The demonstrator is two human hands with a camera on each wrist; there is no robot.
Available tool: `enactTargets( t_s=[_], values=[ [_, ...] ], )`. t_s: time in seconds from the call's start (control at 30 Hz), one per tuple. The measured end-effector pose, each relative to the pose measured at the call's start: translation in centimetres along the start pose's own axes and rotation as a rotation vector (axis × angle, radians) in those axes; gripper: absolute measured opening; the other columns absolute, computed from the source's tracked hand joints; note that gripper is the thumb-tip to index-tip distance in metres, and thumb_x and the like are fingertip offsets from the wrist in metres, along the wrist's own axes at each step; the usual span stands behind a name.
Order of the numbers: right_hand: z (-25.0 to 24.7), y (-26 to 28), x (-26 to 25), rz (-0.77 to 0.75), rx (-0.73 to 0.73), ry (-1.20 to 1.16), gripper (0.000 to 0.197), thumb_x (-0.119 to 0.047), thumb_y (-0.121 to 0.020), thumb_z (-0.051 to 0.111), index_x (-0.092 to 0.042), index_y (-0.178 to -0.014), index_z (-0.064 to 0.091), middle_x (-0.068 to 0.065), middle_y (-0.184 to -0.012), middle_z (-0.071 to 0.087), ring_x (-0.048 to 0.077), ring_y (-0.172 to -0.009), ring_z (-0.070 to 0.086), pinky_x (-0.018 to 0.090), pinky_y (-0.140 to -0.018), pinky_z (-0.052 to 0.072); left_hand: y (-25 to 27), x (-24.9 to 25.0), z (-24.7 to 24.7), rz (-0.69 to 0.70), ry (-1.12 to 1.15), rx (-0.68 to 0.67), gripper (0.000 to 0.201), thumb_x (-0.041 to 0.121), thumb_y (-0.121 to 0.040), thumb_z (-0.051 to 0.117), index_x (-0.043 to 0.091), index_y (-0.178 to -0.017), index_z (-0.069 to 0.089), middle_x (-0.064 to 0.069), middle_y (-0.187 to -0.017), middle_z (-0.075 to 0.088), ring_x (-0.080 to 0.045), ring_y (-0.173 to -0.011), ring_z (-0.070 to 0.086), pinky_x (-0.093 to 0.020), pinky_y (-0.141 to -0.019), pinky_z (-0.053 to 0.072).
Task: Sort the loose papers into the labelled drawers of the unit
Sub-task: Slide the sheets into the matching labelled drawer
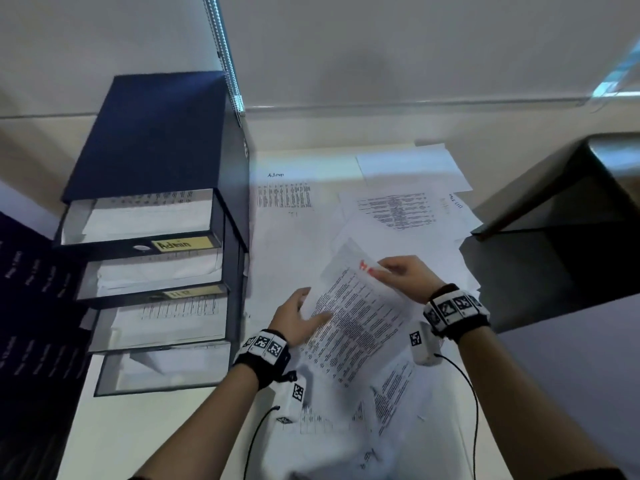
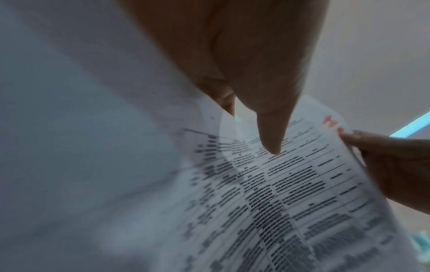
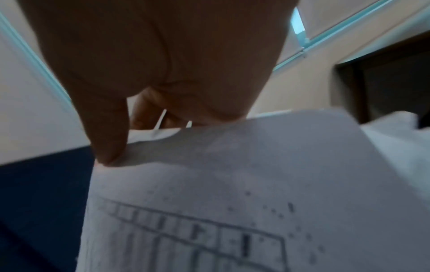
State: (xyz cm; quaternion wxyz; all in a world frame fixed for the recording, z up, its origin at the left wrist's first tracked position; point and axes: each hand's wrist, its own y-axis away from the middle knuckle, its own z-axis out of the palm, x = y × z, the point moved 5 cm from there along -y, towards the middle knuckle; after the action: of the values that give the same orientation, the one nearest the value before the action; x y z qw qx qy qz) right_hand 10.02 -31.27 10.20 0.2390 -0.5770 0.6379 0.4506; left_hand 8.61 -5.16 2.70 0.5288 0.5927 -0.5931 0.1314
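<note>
A printed sheet [image 1: 356, 320] with red letters at its top is lifted off the pile, tilted. My right hand [image 1: 398, 275] pinches its top corner beside the red letters. My left hand [image 1: 301, 311] grips its left edge, thumb on the print and fingers behind, as the left wrist view shows [image 2: 267, 119]. The right wrist view shows the thumb [image 3: 109, 147] on the sheet's edge [image 3: 232, 184]. The dark blue drawer unit [image 1: 156, 140] stands at the left with several drawers pulled out, papers in them. One yellow label [image 1: 183, 244] reads "Admin"; the label below [image 1: 183, 293] is blurred.
More loose papers [image 1: 408, 209] cover the white table [image 1: 138, 427], one headed "Admin" [image 1: 284, 195] next to the unit. A dark desk [image 1: 571, 202] stands at the right. A dark blue panel with white print [image 1: 34, 289] lies left of the unit. A wall runs behind.
</note>
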Motion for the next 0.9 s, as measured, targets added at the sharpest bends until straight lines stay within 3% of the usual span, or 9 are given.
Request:
enactTargets(
  t_s=[0.1,0.17,0.2,0.33,0.4,0.5,0.67,0.8,0.9],
  values=[
    [-1.0,-0.5,-2.9,-0.06,0.026,-0.028,0.021,-0.035,-0.093,0.063,-0.019,-0.088,0.076,-0.013,-0.075,0.071,0.002,-0.069,0.06,0.018,-0.07,0.046,0.1,0.8,-0.7,-0.044,0.129,0.038,0.077,0.062,-0.078,0.073,0.011,-0.134,0.056,-0.003,-0.132,0.062,-0.022,-0.124,0.057,-0.038,-0.105,0.046],
    [-1.7,-1.2,-2.4,-0.03,0.108,0.003,0.021,-0.038,-0.094,0.061,-0.024,-0.086,0.075,-0.014,-0.07,0.066,0.003,-0.067,0.056,0.019,-0.065,0.043,0.3,0.8,-1.0,-0.027,0.182,0.029,0.05,0.062,-0.077,0.072,0.013,-0.087,0.066,0.009,-0.075,0.068,-0.014,-0.069,0.062,-0.031,-0.067,0.05],
    [-2.1,-1.5,-1.4,0.022,0.169,0.035,0.021,-0.039,-0.094,0.061,-0.024,-0.091,0.076,-0.011,-0.076,0.069,0.006,-0.073,0.059,0.021,-0.068,0.043,0.3,0.4,-1.2,-0.019,0.184,0.048,0.049,0.061,-0.08,0.071,0.013,-0.078,0.064,0.009,-0.063,0.064,-0.015,-0.058,0.057,-0.03,-0.059,0.046],
    [-2.8,-1.3,6.5,0.422,0.205,0.325,0.048,-0.031,-0.082,0.076,-0.016,-0.126,0.062,0.009,-0.12,0.065,0.025,-0.109,0.061,0.031,-0.093,0.048,-0.5,-3.6,-2.4,-0.117,0.109,0.181,0.086,0.076,-0.075,0.062,0.002,-0.12,0.066,-0.014,-0.123,0.069,-0.031,-0.113,0.064,-0.047,-0.101,0.05],
    [-1.3,-0.9,10.2,0.529,0.056,0.569,0.09,-0.038,-0.069,0.085,-0.019,-0.145,0.041,0.013,-0.145,0.042,0.032,-0.13,0.046,0.038,-0.105,0.043,-0.2,-5.5,-2.7,-0.207,0.081,0.222,0.061,0.057,-0.088,0.062,0.004,-0.119,0.067,-0.01,-0.122,0.07,-0.028,-0.11,0.064,-0.041,-0.1,0.05],
    [2.7,-0.9,11.3,0.363,-0.076,0.828,0.122,-0.055,-0.062,0.084,-0.026,-0.155,0.01,0.008,-0.162,0.008,0.033,-0.146,0.019,0.046,-0.114,0.031,0.6,-8.0,-3.1,-0.324,0.033,0.243,0.047,0.036,-0.097,0.058,0.001,-0.128,0.061,-0.014,-0.127,0.066,-0.032,-0.114,0.062,-0.037,-0.101,0.048],
    [7.1,-2.2,10.2,0.165,-0.195,0.998,0.109,-0.038,-0.072,0.077,-0.025,-0.154,0.006,0.02,-0.16,0.005,0.04,-0.145,0.018,0.048,-0.114,0.033,1.2,-10.1,-3.2,-0.411,-0.102,0.242,0.047,0.025,-0.102,0.051,0.001,-0.142,0.046,-0.019,-0.137,0.059,-0.035,-0.123,0.058,-0.039,-0.105,0.045],
    [6.1,-2.8,9.2,0.058,-0.173,1.164,0.062,-0.013,-0.09,0.058,-0.015,-0.144,0.028,0.02,-0.138,0.043,0.035,-0.119,0.052,0.041,-0.094,0.05,0.8,-10.2,-2.8,-0.418,-0.041,0.256,0.05,0.028,-0.103,0.05,0.0,-0.144,0.042,-0.02,-0.141,0.054,-0.035,-0.126,0.054,-0.04,-0.108,0.042],
    [2.9,-3.2,7.3,0.067,-0.181,1.046,0.024,-0.02,-0.093,0.051,-0.013,-0.116,0.056,0.01,-0.109,0.065,0.03,-0.101,0.064,0.034,-0.081,0.05,0.4,-10.1,-2.8,-0.376,0.044,0.284,0.048,0.027,-0.101,0.053,0.002,-0.141,0.044,-0.023,-0.133,0.058,-0.036,-0.117,0.059,-0.045,-0.105,0.046]
  ],
)
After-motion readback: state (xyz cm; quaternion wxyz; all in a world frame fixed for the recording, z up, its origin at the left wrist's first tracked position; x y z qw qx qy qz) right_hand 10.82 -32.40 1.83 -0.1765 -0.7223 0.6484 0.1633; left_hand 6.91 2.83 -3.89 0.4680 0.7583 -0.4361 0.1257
